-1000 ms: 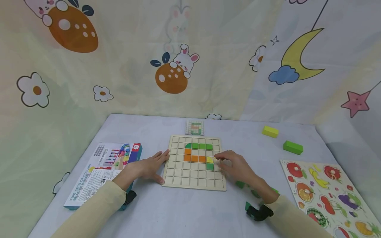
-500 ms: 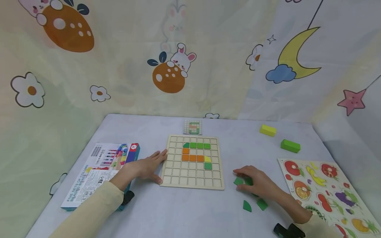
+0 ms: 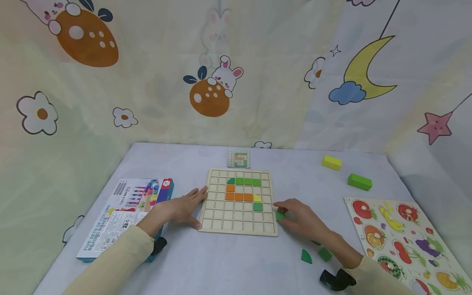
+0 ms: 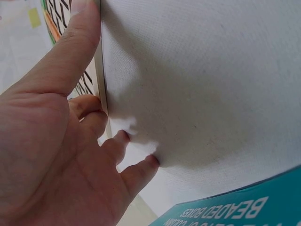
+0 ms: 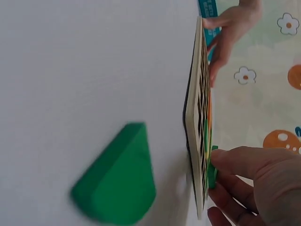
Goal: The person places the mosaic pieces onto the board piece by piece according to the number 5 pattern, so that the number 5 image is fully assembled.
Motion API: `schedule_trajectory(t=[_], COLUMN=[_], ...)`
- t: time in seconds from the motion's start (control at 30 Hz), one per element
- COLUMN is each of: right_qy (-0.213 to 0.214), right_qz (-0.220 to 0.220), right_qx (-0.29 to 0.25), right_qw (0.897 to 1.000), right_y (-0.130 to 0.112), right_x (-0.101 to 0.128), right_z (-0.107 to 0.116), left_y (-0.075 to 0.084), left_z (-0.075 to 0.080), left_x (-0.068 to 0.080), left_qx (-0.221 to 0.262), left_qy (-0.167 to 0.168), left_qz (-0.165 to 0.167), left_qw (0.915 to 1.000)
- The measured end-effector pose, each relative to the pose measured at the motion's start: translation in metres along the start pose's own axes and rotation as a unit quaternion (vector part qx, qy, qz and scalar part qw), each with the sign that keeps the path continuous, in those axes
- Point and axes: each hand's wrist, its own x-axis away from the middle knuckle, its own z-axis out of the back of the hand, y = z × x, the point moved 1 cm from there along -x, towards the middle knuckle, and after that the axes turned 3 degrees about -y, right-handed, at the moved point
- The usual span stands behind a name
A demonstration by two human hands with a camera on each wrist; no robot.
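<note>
Grid board [image 3: 218, 216] sits mid-table in the head view, orange, yellow and green pieces set in some of its cells, small pattern card [image 3: 239, 158] just beyond its far edge. Right hand [image 3: 301, 218] is just off the board's right side, thumb and fingers pinching a green piece [image 3: 280, 215]; its exact shape is hidden. Left hand [image 3: 184, 209] rests at the left edge, fingers spread, holding nothing. Hands well apart, board between them. Step in hand reads as adding a green piece to the pattern; next move likely calls for lining it up with the right cell, turned to match the card, and pressing it flat. More loose green pieces [image 3: 306, 256] lie on the cloth near the right wrist. Left wrist view: thumb along the board's rim, other fingers loosely bent, two tips at the cloth; probably steadying it. Right wrist view: board nearly edge-on, pinched piece close by its side, contact with the board can't be told; blurred green wedge [image 5: 117, 181] lies on the cloth in front.
</note>
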Motion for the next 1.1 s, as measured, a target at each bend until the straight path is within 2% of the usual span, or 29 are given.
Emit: schedule_trajectory(t=[0.27,0.4,0.77,0.93,1.1], right_qy=[-0.023,-0.025,-0.016,-0.015,-0.007], right_qz=[0.040,0.043,0.031,0.021,0.004], right_qx=[-0.043,-0.051,-0.030,-0.031,-0.047], right_qw=[0.998,0.997,0.999,0.999,0.999], right_y=[-0.028,-0.034,-0.033,-0.033,-0.013], right_x=[-0.030,-0.033,-0.032,-0.028,-0.016], right_z=[-0.022,-0.027,-0.032,-0.022,0.010], left_y=[0.002,0.003,0.003,0.003,0.003], left_z=[-0.001,-0.001,0.002,0.002,0.002], left_x=[-0.001,0.000,0.002,0.001,0.001], left_qx=[0.008,0.005,0.004,0.001,-0.005], left_qy=[0.000,0.001,0.001,-0.001,-0.002], left_qz=[0.005,0.005,0.008,0.007,0.004], left_qw=[1.0000,1.0000,1.0000,1.0000,1.0000])
